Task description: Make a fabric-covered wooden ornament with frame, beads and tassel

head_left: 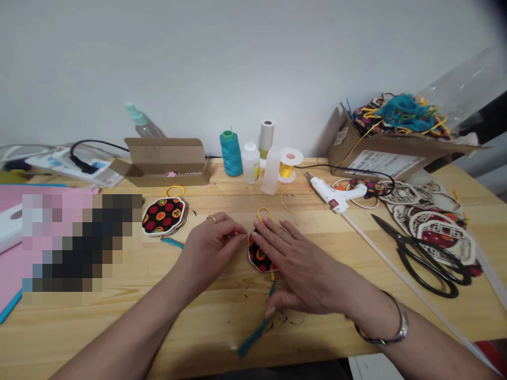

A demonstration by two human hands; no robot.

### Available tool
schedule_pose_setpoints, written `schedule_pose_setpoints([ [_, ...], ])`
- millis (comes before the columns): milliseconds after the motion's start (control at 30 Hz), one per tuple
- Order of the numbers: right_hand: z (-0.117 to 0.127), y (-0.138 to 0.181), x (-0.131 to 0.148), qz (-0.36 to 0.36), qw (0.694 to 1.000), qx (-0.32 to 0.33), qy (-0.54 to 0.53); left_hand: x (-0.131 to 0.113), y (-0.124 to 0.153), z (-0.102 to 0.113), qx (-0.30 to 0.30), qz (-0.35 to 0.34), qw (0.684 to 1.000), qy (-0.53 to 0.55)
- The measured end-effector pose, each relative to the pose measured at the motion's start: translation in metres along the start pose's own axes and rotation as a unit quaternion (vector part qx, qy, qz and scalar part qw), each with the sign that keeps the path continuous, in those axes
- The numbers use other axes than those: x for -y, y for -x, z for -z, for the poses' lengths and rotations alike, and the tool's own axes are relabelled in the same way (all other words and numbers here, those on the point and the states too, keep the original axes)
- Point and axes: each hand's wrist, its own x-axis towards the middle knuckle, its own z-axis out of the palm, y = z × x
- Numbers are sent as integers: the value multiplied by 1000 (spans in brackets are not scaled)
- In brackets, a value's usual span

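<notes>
A patterned fabric pendant (260,255) with a pale scalloped rim lies on the table, a yellow cord loop (262,210) at its top and a teal tassel (253,338) hanging from its bottom. Flat across the pendant rests my right hand (293,258), fingers stretched out, covering much of it; its thumb reaches down by the tassel. My left hand (216,243) is at the pendant's left edge with thumb and fingertips pinched together. Whatever is between those fingertips is too small to make out. To the left sits a stack of similar pendants (164,216).
Black scissors (423,253) and a white glue gun (336,192) lie to the right. A carton of fabric and threads (372,150) stands at the back right. Teal thread (231,153), bottles (270,171) and a yellow cord spool (287,168) line the back near an open box (166,163).
</notes>
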Motion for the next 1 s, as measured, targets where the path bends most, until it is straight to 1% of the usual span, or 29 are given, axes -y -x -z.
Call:
schedule_pose_setpoints([
  [100, -4, 0, 0, 1, 1000, 0, 7, -2, 0, 2, 30, 1, 1000, -8],
  [333, -7, 1, -1, -3, 1000, -2, -8, -5, 2, 3, 124, -45, 991, -7],
  [467, -8, 1, -2, 2, 1000, -8, -20, -6, 1, 2, 156, -52, 986, -22],
  [567, -8, 0, -2, 3, 1000, -11, -28, -4, 0, 1, 168, -56, 984, -15],
  [733, -8, 1, -3, 3, 999, -12, -33, 1, 0, -1, 163, -66, 984, 3],
  [1000, -10, 1, -3, 1, 999, -7, -35, 1, -1, -1, 180, -73, 981, -15],
])
